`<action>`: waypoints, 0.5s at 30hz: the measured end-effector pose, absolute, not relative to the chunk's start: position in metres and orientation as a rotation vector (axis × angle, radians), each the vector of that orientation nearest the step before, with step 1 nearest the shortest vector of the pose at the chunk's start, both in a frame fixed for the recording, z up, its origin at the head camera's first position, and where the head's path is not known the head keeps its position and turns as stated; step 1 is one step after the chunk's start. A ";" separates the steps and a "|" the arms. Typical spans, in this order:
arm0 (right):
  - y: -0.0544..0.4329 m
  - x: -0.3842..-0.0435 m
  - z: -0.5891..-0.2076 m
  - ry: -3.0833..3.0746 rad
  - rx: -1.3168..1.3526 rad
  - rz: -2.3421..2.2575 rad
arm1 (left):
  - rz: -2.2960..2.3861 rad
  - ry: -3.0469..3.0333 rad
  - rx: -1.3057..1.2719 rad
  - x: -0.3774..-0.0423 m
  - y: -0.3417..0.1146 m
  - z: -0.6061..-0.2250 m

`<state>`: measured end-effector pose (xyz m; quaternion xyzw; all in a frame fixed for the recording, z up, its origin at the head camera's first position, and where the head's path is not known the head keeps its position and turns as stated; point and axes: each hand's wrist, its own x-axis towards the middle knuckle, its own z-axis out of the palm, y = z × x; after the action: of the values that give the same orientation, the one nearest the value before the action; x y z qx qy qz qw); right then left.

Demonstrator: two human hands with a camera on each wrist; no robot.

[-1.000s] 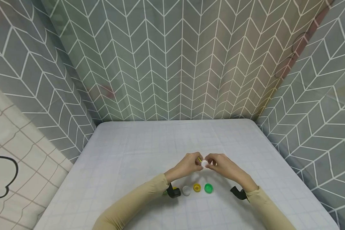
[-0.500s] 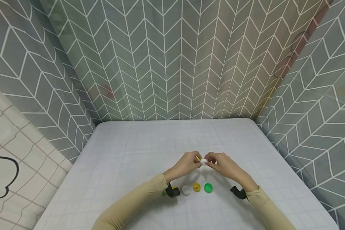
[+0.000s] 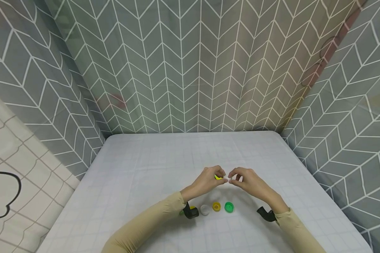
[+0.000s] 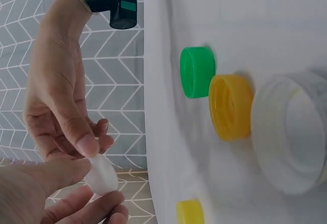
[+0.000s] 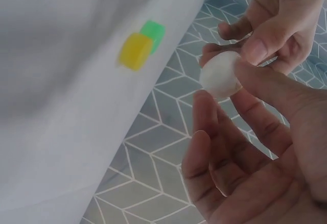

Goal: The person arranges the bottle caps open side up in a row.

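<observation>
A small round white bottle cap (image 3: 227, 177) is held above the table between the two hands. My left hand (image 3: 206, 181) pinches it between thumb and fingers, as the left wrist view shows. From the other side my right hand (image 3: 251, 182) pinches the same cap (image 5: 220, 75), thumb on its edge and fingers below. The hands nearly touch at the fingertips. Partly hidden behind my left fingers is a yellow cap (image 3: 218, 177); in the left wrist view that yellow cap (image 4: 190, 212) appears to rest on the table.
Nearer the body, a white cap (image 3: 204, 210), an orange-yellow cap (image 3: 216, 206) and a green cap (image 3: 229, 207) lie in a row on the white-clothed table (image 3: 164, 158). Yellow and green caps (image 5: 137, 51) sit partly hidden by the left wrist camera (image 3: 191, 211). Patterned curtains surround the table.
The white cap has turned from face-on to nearly edge-on in the head view. The right hand has shifted slightly right. More of the yellow cap shows behind the left fingers.
</observation>
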<state>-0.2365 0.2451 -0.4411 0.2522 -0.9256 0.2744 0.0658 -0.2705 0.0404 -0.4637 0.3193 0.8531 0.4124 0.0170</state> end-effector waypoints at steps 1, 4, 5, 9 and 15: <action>0.246 -0.236 -0.441 -2.793 0.757 0.831 | 1.277 2.653 1.000 -0.270 0.041 -0.464; 0.248 -0.233 -0.441 -2.798 0.746 0.851 | 1.273 2.651 1.010 -0.270 0.044 -0.464; 0.248 -0.232 -0.441 -2.802 0.744 0.863 | 1.276 2.647 1.010 -0.269 0.045 -0.464; 0.253 -0.228 -0.440 -2.824 0.752 0.885 | 1.292 2.627 1.000 -0.267 0.050 -0.468; 0.261 -0.225 -0.436 -2.883 0.825 0.766 | 1.243 2.652 1.012 -0.260 0.063 -0.469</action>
<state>-0.2247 0.2607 -0.4355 0.2665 -0.9312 0.2475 0.0232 -0.2599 0.0625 -0.4689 0.3264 0.8557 0.4010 0.0215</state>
